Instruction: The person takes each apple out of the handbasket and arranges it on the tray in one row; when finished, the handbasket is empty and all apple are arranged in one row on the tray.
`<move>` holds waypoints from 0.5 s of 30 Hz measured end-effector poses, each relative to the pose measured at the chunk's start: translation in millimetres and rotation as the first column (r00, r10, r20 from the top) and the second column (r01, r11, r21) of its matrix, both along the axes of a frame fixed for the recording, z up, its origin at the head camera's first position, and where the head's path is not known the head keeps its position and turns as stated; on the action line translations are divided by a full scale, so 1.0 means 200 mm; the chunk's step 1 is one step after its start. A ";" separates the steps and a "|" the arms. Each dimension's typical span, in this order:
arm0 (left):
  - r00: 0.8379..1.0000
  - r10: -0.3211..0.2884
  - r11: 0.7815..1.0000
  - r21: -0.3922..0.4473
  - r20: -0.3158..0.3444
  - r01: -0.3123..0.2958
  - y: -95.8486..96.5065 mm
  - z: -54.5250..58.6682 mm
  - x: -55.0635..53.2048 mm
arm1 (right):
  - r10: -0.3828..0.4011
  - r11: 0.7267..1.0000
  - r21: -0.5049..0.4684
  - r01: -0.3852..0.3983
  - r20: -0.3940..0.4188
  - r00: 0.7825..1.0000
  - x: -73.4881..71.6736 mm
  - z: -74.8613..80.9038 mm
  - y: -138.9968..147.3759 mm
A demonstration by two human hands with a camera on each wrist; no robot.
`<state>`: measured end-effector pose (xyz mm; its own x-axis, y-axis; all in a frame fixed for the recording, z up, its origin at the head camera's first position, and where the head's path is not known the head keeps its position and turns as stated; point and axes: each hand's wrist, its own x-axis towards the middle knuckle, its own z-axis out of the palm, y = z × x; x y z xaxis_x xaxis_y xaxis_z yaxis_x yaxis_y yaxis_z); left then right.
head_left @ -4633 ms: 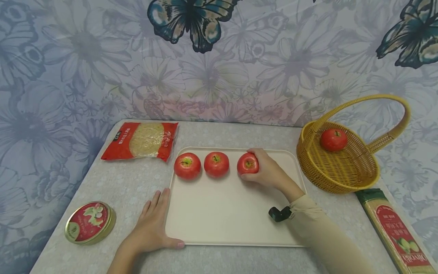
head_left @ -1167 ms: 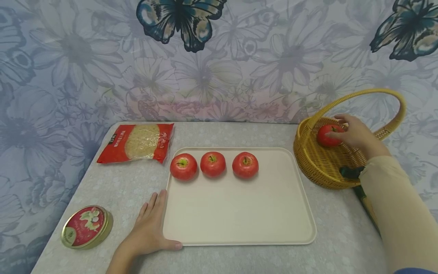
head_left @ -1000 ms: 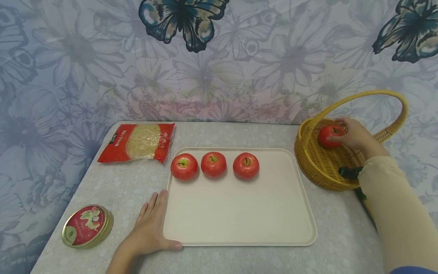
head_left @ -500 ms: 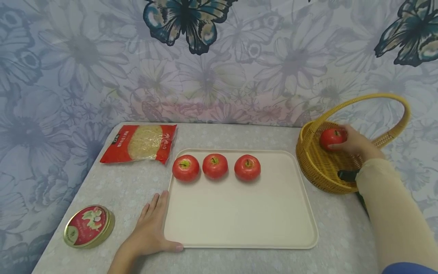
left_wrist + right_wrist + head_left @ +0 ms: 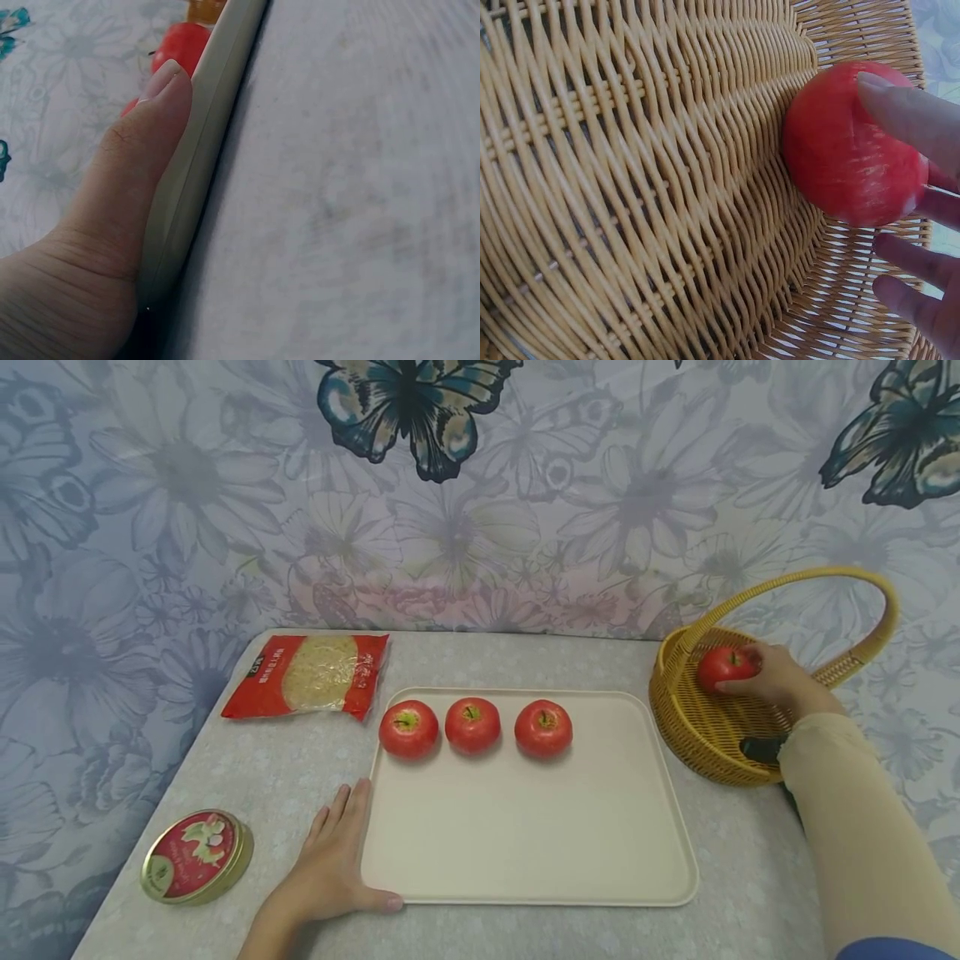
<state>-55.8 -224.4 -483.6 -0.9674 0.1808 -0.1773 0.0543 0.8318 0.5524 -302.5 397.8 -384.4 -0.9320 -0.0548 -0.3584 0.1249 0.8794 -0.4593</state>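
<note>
My right hand (image 5: 783, 681) reaches into the yellow wicker basket (image 5: 675, 731) and grips a red apple (image 5: 722, 671) in it. In the right wrist view the thumb lies over the apple (image 5: 847, 150), with two fingers beneath it and the others apart from it. The apple sits low against the woven side. My left hand (image 5: 326, 868) rests at the left front corner of the cream tray (image 5: 525, 843), fingers spread and thumb along the front edge. Three red apples stand in a row at the tray's back: left (image 5: 408, 730), middle (image 5: 472, 726) and right (image 5: 543, 729).
A red-ended clear bag (image 5: 318, 672) of pale contents lies at the table's back left. Nearer on the left stands a round red-and-gold tin (image 5: 197, 857). The basket's tall handle (image 5: 825, 573) arches beside my right hand. My right sleeve (image 5: 862, 827) covers the package seen earlier at right.
My right hand has let go of the right-hand apple on the tray and moved right into the basket, where it now grips the apple there. The left hand has stayed at the tray's corner.
</note>
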 end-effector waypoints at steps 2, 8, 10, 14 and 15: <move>1.000 0.000 1.000 0.000 0.002 0.000 0.00 0.00 0.00 | -0.025 0.999 -0.042 0.026 0.025 0.999 0.01 0.00 -0.01; 1.000 0.006 1.000 -0.001 0.006 -0.006 0.00 0.00 0.01 | -0.052 0.993 -0.104 0.055 0.030 0.998 0.01 -0.01 -0.04; 1.000 0.008 1.000 0.004 0.007 -0.008 0.00 0.00 0.01 | -0.043 0.993 -0.109 0.046 0.036 0.998 0.00 -0.01 -0.04; 1.000 0.002 1.000 0.008 -0.001 -0.002 0.00 0.01 0.01 | 0.028 0.999 -0.027 -0.026 0.070 0.997 0.00 0.00 -0.05; 1.000 -0.001 1.000 0.009 -0.007 0.001 0.00 0.01 0.01 | 0.045 0.999 -0.006 -0.045 0.083 0.996 0.00 0.00 -0.06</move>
